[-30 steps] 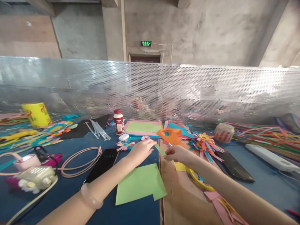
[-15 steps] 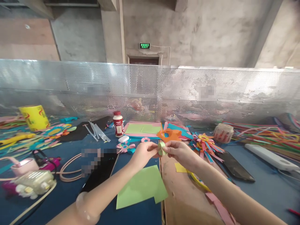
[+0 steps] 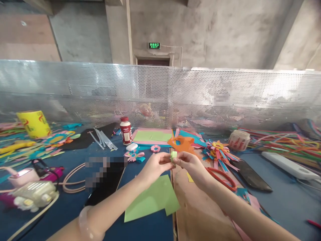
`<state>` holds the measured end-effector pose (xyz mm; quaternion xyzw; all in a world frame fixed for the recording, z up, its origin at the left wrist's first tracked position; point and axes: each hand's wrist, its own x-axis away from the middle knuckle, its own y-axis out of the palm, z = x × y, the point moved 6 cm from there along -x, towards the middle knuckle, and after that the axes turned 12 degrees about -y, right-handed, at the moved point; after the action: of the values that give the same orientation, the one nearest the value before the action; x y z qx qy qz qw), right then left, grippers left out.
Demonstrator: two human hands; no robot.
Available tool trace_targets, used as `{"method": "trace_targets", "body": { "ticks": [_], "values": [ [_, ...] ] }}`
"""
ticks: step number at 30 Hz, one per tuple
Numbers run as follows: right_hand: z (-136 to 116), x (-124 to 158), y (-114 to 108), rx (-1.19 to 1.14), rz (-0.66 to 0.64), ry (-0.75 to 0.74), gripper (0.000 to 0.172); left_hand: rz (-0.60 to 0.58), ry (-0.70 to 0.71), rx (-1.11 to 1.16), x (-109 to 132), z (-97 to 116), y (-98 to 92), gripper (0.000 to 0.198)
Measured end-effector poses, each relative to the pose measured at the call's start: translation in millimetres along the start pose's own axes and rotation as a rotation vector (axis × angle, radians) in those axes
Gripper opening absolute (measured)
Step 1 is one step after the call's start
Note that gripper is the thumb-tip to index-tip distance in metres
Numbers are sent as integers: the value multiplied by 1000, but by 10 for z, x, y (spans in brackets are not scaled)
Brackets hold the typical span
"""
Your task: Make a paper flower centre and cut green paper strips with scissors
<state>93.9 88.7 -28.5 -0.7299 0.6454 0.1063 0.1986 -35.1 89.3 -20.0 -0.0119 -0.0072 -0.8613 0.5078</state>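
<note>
A small roll of light green paper strip [image 3: 174,155] is pinched between my two hands above the middle of the table. My left hand [image 3: 158,164] grips it from the left with thumb and fingertips. From the right, my right hand [image 3: 190,164] closes thumb and fingers on its other side. Below my left forearm lies a flat sheet of green paper [image 3: 152,201] with a notched corner. Just beyond the hands is a cut orange paper piece [image 3: 184,144]. Red-handled scissors, as far as they show, or a red loop [image 3: 225,180], lie by my right forearm.
A red and white bottle [image 3: 126,131] stands at the back, near paper flowers [image 3: 134,155]. A dark phone [image 3: 253,175] and a white power bank-like bar [image 3: 288,165] lie right. Left are cables, a glue gun-like clear device [image 3: 36,195] and a yellow tape roll [image 3: 35,124].
The green roll has turned slightly in my fingers, and my hands are closer together. My right forearm has shifted, showing the red loop beside it. The view has tilted a little.
</note>
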Motion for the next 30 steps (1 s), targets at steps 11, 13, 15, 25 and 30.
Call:
{"method": "trace_targets", "body": {
  "ticks": [11, 13, 15, 25, 30],
  "values": [
    [-96, -146, -65, 219, -247, -150, 42, 97, 67, -394, -41, -20, -158, 33],
    [-82, -177, -67, 233, -343, -126, 35, 123, 58, -464, -47, -48, -188, 36],
    [-40, -200, -76, 220, -402, -79, 32, 154, 44, -513, -54, -73, -219, 40],
    [54, -140, -21, 128, -512, -16, 32, 128, -23, -547, -39, -64, -185, 48],
    [-31, -105, 1, 51, -486, -78, 29, 109, -67, -503, -28, -46, -184, 45]
  ]
}}
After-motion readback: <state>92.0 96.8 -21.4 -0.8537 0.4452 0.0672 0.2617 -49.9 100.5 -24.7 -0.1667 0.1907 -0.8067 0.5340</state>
